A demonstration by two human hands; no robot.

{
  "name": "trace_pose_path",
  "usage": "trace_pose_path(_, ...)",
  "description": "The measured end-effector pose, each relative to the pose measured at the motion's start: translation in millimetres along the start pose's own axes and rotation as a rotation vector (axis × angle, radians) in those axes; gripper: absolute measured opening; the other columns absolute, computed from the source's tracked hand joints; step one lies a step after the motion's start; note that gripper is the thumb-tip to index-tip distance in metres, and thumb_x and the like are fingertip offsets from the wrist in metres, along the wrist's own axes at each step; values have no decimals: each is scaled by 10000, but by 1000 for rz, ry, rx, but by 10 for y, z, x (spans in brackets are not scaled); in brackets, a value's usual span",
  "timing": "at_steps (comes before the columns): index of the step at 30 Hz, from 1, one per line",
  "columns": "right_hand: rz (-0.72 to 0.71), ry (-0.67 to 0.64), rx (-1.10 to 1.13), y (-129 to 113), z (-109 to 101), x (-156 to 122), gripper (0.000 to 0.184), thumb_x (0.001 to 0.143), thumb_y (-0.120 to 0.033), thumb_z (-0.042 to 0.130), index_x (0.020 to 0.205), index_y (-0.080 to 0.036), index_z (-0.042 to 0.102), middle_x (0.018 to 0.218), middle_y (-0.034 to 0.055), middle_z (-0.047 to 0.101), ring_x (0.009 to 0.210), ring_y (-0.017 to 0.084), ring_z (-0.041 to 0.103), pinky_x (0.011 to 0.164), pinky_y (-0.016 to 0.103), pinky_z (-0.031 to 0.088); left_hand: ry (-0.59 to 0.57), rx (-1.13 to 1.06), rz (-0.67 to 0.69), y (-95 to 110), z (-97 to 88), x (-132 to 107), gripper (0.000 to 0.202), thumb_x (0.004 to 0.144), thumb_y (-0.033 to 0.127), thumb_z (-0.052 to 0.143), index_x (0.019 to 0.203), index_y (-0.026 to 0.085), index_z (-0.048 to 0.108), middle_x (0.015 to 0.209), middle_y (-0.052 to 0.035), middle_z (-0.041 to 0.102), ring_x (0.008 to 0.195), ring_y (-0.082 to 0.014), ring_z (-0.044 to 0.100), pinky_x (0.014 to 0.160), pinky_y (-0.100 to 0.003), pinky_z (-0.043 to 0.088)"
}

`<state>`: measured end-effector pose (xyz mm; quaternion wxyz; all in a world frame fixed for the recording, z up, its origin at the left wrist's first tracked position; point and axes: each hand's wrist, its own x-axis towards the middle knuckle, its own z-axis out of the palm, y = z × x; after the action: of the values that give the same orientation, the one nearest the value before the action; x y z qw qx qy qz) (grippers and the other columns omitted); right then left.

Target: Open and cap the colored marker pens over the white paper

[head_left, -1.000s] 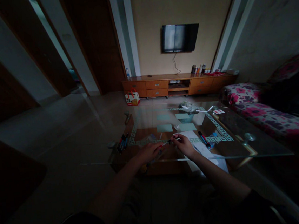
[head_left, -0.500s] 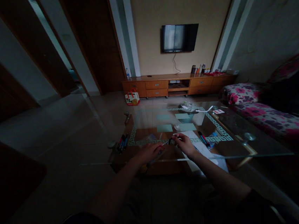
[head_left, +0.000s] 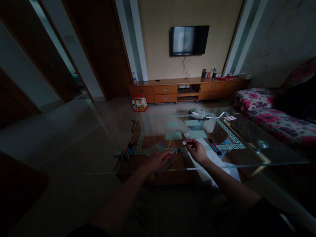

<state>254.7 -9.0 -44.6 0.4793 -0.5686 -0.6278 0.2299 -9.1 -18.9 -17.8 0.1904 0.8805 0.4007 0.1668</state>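
My left hand (head_left: 158,160) rests on the glass coffee table (head_left: 262,158) with its fingers closed round a thin pen (head_left: 175,151) that points right. My right hand (head_left: 197,150) is just right of it, fingers pinched on a small dark piece, perhaps the pen's cap (head_left: 186,144), a little apart from the pen's tip. A white sheet of paper (head_left: 215,159) lies under and right of my right hand. Two or three pens (head_left: 214,146) lie on the paper's right side. A bunch of pens (head_left: 128,151) lies at the table's left edge.
The table's far end holds a clear bag (head_left: 198,112) and small cards (head_left: 230,118). A floral sofa (head_left: 275,120) runs along the right. Beyond stand a wooden TV cabinet (head_left: 188,89), a wall TV (head_left: 189,40) and a small bag (head_left: 139,103) on the floor.
My right hand has drawn slightly right and up, away from my left hand, and the small dark piece has come apart from the pen's tip. My left hand has stayed put.
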Motion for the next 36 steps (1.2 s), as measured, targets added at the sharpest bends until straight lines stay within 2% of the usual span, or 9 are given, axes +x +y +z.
trace_pose_path(5, -102, -119, -179, 107, 40, -12, 279, 836, -230, 544, 1093, -177, 641, 963, 67, 708, 746, 168, 647, 736, 299, 503, -3, -1, 16, 5, -1, 6, 375, 1007, 401, 331, 1269, 258, 558, 1030, -58, 705, 895, -203, 667, 753, -274, 472)
trace_pose_path(12, -131, -212, -315, 120, 113, 18, 339, 800, -137, 568, 1126, -190, 642, 972, 65, 703, 790, 172, 637, 766, 281, 480, -4, 21, -10, 16, -3, -13, 395, 1003, 419, 333, 1296, 266, 550, 1069, -67, 705, 916, -212, 667, 763, -286, 484)
trace_pose_path(15, -119, -232, -348, 98, 138, 17, 401, 787, -120, 579, 1176, -211, 618, 994, 57, 699, 803, 168, 634, 767, 269, 469, 4, 12, -5, 10, 2, -9, 387, 1002, 418, 337, 1286, 275, 556, 1082, -60, 703, 934, -212, 666, 775, -286, 486)
trace_pose_path(20, -100, -253, -398, 78, 160, 36, 256, 790, -138, 589, 1025, -212, 658, 954, 52, 706, 809, 174, 636, 749, 261, 450, -13, -33, 10, 10, 2, 6, 380, 1004, 404, 339, 1284, 268, 557, 1077, -52, 704, 934, -197, 662, 798, -281, 485)
trace_pose_path(27, -74, -261, -372, 64, 159, 51, 224, 799, -121, 574, 972, -224, 672, 936, 48, 727, 816, 187, 660, 736, 266, 450, -13, -17, -2, 36, -11, -1, 383, 1006, 415, 329, 1277, 268, 557, 1076, -55, 703, 945, -208, 658, 801, -290, 478)
trace_pose_path(36, -46, -269, -365, 90, 162, 44, 243, 790, -136, 594, 1000, -229, 674, 924, 39, 732, 813, 183, 665, 742, 265, 458, -19, -20, 9, 37, -30, -3, 379, 1007, 414, 323, 1273, 283, 558, 1063, -45, 703, 938, -204, 658, 787, -281, 477)
